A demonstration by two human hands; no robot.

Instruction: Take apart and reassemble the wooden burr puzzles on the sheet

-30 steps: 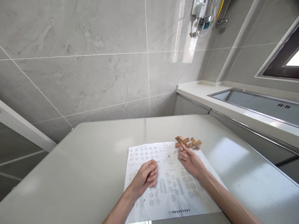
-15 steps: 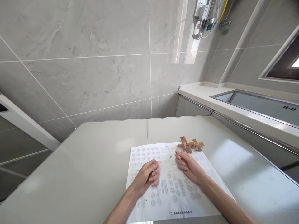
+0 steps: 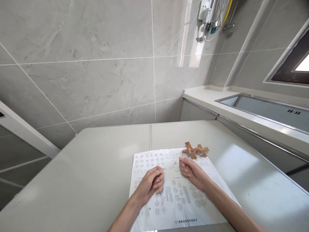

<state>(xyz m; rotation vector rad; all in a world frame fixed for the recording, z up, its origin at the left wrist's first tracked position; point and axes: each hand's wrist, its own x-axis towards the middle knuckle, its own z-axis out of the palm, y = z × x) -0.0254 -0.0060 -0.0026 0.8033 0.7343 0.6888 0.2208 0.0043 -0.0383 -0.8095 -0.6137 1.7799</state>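
Both of my hands rest on a printed paper sheet point(image 3: 169, 211), which carries rows of small grey diagrams and text. My left hand point(image 3: 152, 181) lies on the sheet's left half, its fingers curled into a loose fist with nothing visible in it. On the right half, my right hand point(image 3: 191, 170) is also closed, fingers folded in and no object showing. Just beyond it, at the sheet's far right corner, sits a small wooden model plane point(image 3: 193, 150) made of interlocking pieces. My right hand is nearest to the model but apart from it.
The sheet lies on a pale table point(image 3: 96, 180) with a seam point(image 3: 151, 137) towards its far edge. A grey tiled wall point(image 3: 108, 83) stands behind. At the right is a white counter point(image 3: 200, 95) with a sink point(image 3: 265, 108); wall sockets point(image 3: 205, 9) and cables hang above.
The view has shifted slightly, so everything appears a little further left. Both hands and the wooden model keep nearly the same places; the right hand's fingers look slightly more curled.
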